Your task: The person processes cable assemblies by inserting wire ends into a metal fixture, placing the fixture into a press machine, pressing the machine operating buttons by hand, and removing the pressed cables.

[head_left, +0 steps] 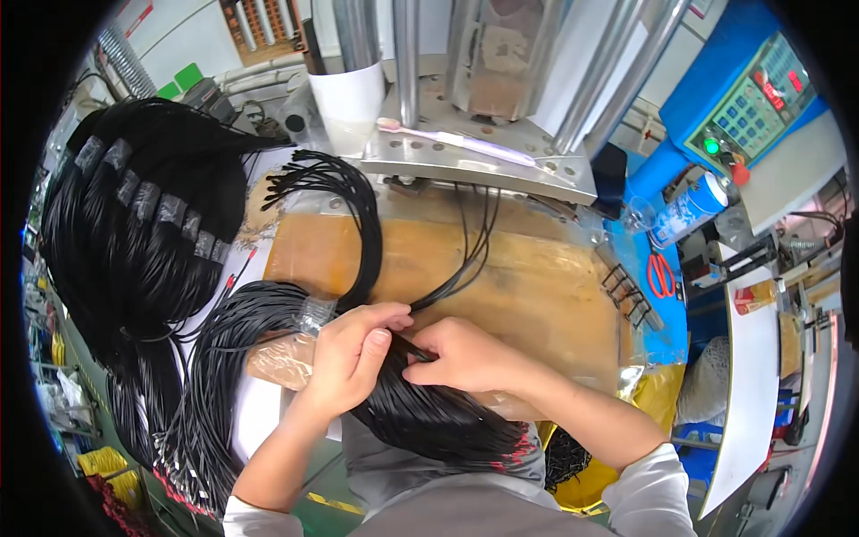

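My left hand [352,353] is curled over a bundle of thin black cables, its thumb and fingers near their upper end. Beside it, my right hand [459,354] pinches the same black cables [434,413] between thumb and bent fingers. That bundle spreads over my lap toward red-tipped ends at the right. A few loose cables [467,261] run from near my hands up to the metal press plate [479,164]. Left of my left hand lies another cable bundle [250,318] bound with clear tape [315,313]; a curved bunch [362,224] arcs above. The grip points are partly hidden by my fingers.
A large heap of taped black cables [143,224] fills the left side. On the press plate lies a toothbrush [456,141], beside a white cup [349,103]. Red-handled scissors [661,275], a blue-white can [689,210] and a blue control box [752,98] stand right. A yellow container [573,483] sits below.
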